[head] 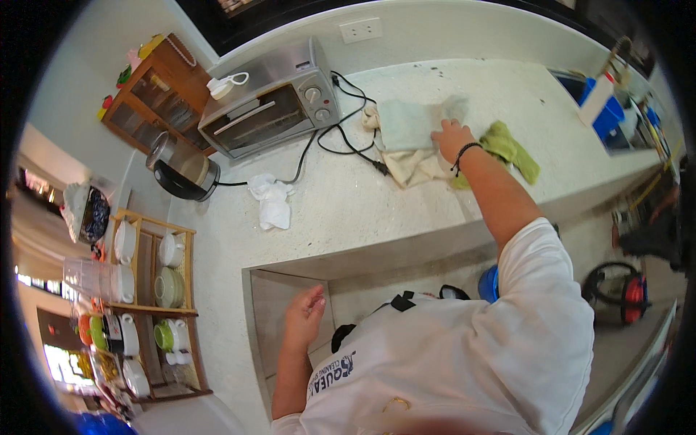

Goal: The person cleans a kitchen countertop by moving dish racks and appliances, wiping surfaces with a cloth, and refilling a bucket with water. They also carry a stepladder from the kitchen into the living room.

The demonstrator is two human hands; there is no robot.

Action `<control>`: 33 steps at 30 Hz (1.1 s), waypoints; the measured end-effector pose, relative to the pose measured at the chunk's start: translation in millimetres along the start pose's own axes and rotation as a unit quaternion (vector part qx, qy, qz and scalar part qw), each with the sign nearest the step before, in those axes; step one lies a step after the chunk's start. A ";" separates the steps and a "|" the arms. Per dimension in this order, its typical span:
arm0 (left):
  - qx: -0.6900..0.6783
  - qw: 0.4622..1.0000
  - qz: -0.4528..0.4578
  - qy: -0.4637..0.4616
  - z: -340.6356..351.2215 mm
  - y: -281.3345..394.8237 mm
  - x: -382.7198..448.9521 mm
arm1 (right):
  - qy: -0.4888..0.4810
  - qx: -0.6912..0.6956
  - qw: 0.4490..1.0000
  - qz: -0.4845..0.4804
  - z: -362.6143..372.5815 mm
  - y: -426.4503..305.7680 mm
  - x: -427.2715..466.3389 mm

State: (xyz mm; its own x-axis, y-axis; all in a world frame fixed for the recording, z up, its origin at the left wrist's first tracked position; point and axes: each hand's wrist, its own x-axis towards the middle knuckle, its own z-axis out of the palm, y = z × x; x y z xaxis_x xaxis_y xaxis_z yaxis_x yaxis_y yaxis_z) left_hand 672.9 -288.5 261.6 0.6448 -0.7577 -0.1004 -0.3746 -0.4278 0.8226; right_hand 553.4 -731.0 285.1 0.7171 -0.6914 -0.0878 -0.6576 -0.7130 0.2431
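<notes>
My right hand (452, 140), with a dark braided bracelet at the wrist, touches the right edge of a pale blue-green cloth (405, 124) on the counter. Whether its fingers grip the cloth cannot be told. Cream cloths (416, 167) lie beneath and in front of the pale one. A green cloth (508, 149) rests just right of my wrist. Away from the counter's front edge, near my body, my left hand (305, 315) hangs with nothing visible in it. A crumpled white cloth (271, 201) lies further left on the counter.
A toaster oven (266, 109) with a white object (227, 85) on top stands at the back, beside a glass electric kettle (187, 168). Black cords cross the counter. A wooden dish rack (190, 272) is left. A sink (620, 136) holding a blue container is right; a person stands beyond.
</notes>
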 end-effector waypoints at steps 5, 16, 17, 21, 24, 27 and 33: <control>0.062 0.998 -0.006 -0.004 41.5 32.0 2.5 | 0.046 0.056 0.997 0.004 -11.3 63.7 76.2; 0.087 0.996 -0.008 0.011 78.5 87.6 33.0 | 0.267 -0.058 0.956 0.102 -55.8 342.2 12.9; 0.137 0.989 0.054 0.003 81.8 94.6 43.8 | 0.285 -0.049 0.944 0.160 -60.0 340.5 2.1; 0.243 0.947 0.208 -0.042 104.6 132.3 116.1 | 0.273 0.518 0.804 0.100 -81.7 321.6 -28.4; 0.336 0.907 0.250 -0.028 140.2 158.5 171.0 | 0.299 0.546 0.779 0.067 -86.7 311.5 -47.3; 0.407 0.899 0.131 -0.090 165.0 166.7 218.9 | 0.251 0.747 0.616 0.009 -81.1 300.3 -71.3; 0.086 0.980 0.175 0.040 209.1 186.8 254.0 | 0.405 0.517 0.743 -0.127 -78.1 223.3 -126.3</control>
State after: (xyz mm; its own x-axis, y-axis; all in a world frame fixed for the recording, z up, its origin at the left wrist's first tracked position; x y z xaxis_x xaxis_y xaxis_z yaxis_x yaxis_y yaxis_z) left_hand 627.4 -663.9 272.7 0.5036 -0.8351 0.2212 -0.6852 -0.2301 0.6911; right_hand 334.0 -793.7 426.0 0.4767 -0.5208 0.7082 -0.0030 -0.8066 -0.5911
